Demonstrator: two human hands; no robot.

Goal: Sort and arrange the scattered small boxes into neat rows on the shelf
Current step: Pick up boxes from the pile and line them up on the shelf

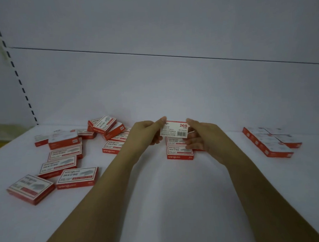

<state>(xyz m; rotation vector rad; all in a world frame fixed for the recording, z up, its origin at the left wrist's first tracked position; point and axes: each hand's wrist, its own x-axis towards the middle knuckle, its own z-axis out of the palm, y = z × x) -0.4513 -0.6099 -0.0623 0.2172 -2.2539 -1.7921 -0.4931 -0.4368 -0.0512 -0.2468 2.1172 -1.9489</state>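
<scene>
Small boxes (64,159) are lying messy on the left of the shelf (159,204). You are pinching one box (174,129) by its ends with your left hand (146,133) and right hand (200,137), holding it over the started row (179,151), likely to turn it the right way up.

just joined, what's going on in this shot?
A person holds one red-and-white box up over the white shelf. The left hand pinches its left end and the right hand its right end. At left, scattered boxes lie loose or piled. Two lined-up boxes lie beneath the held one, and a tidy block sits at right.
</scene>
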